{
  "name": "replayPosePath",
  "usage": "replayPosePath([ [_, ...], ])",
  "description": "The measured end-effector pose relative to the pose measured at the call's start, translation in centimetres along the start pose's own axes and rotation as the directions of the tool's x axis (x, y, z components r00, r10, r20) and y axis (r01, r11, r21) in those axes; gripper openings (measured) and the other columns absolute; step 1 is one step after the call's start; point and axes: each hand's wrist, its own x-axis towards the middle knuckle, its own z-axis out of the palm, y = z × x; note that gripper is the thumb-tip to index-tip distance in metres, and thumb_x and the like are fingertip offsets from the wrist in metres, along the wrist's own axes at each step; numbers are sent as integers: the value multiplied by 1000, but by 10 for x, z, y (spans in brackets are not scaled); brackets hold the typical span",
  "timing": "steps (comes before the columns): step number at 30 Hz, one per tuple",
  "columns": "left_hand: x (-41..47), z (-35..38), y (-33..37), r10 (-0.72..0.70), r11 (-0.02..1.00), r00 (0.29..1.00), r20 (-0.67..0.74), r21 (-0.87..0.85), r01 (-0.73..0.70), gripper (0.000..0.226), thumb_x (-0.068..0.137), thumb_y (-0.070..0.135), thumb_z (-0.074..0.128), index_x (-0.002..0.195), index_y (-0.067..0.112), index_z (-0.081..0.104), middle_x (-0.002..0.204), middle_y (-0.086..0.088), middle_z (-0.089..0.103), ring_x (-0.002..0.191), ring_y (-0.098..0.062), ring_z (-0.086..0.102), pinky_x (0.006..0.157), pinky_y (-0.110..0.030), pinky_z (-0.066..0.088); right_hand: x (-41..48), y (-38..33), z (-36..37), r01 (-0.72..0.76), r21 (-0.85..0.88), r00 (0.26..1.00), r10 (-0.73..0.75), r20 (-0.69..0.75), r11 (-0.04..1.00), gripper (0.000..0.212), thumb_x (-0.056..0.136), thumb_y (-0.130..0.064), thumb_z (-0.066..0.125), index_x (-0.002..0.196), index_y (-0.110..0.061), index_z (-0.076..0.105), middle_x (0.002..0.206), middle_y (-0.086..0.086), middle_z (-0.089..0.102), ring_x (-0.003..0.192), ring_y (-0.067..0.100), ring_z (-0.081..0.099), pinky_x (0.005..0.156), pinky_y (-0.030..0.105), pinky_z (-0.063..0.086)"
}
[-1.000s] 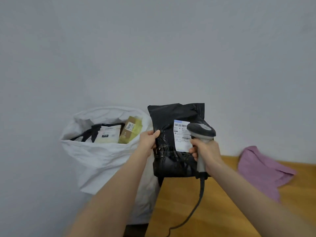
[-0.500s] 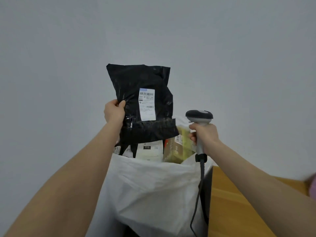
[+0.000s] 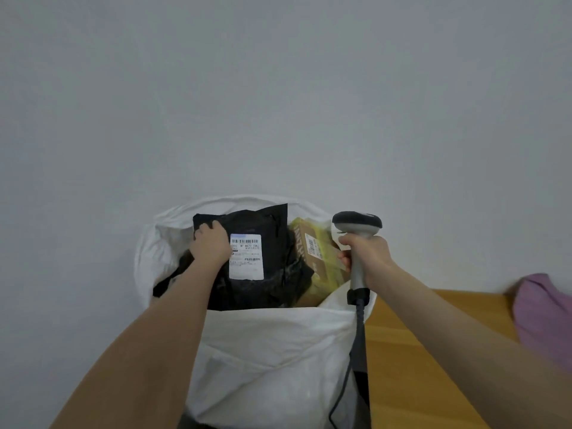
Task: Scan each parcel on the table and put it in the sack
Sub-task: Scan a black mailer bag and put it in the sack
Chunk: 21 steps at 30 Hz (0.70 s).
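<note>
**Black parcel is in the sack now**

The black parcel [image 3: 266,224] lies in the open mouth of the white sack [image 3: 272,351], label up. Its long axis runs from near to far, barcode end toward the wall. Half a second ago it was held up above the sack.

The left hand [image 3: 210,246] has its fingers curled over the parcel's far left corner. The right hand [image 3: 368,255] has its fingers wrapped round the scanner [image 3: 356,226] handle, just past the table [image 3: 418,351] edge.
</note>
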Motion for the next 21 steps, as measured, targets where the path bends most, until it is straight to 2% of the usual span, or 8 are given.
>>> replayPosePath([
  [3,3,-13,56,161,985,984,-74,-48,-164,52,90,17,58,137,8,38,136,-17,39,124,-33,41,90,-42,45,2,1,-16,-27,85,999,29,-21,996,11,85,-9,64,93,-4,58,59,12,61,42,17,51,46,25,45],
  [6,-6,-17,129,331,936,939,-97,-97,-339,50,93,15,52,140,11,37,137,-14,39,125,-31,40,88,-41,45,6,3,-48,-51,150,996,60,-59,987,12,87,-10,64,96,-6,57,56,10,61,40,15,51,44,24,44],
  [11,-48,-2,262,549,826,834,-49,-120,-550,48,95,17,50,141,15,38,137,-12,40,126,-29,42,94,-40,42,18,16,-142,-90,217,972,133,-195,972,10,87,-12,64,94,-7,58,49,5,63,37,12,51,42,22,45],
  [16,-109,48,386,657,749,751,66,-161,-642,49,95,19,50,142,17,37,139,-10,39,126,-27,42,93,-39,43,33,37,-268,-107,246,925,187,-332,963,7,88,-11,62,90,-7,57,55,6,60,40,13,51,44,23,43],
  [21,-176,119,492,698,716,682,215,-216,-664,52,93,21,54,142,19,38,138,-8,39,124,-25,44,86,-35,43,49,62,-408,-164,269,839,277,-467,949,11,89,-10,61,79,-6,57,56,8,58,45,17,49,48,27,41],
])
